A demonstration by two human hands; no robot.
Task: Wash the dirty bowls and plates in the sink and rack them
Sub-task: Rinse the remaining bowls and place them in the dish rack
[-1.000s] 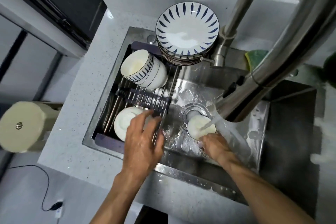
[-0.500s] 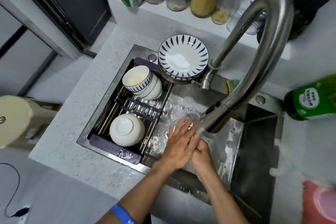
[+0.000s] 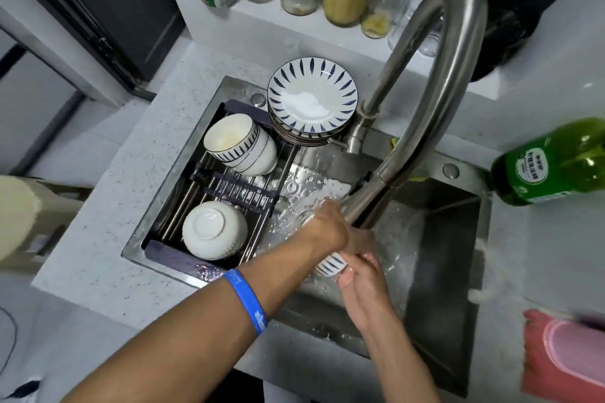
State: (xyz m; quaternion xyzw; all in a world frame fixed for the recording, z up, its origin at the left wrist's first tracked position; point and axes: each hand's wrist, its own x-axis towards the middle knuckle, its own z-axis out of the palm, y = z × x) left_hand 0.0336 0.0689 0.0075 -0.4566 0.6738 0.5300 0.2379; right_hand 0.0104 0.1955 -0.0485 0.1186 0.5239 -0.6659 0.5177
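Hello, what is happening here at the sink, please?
A person is washing dishes. Both hands work on one striped bowl under the faucet: the right hand holds it from below, the left hand reaches over it. One washed bowl lies upside down on the rack. Nested bowls and a stack of plates sit behind.
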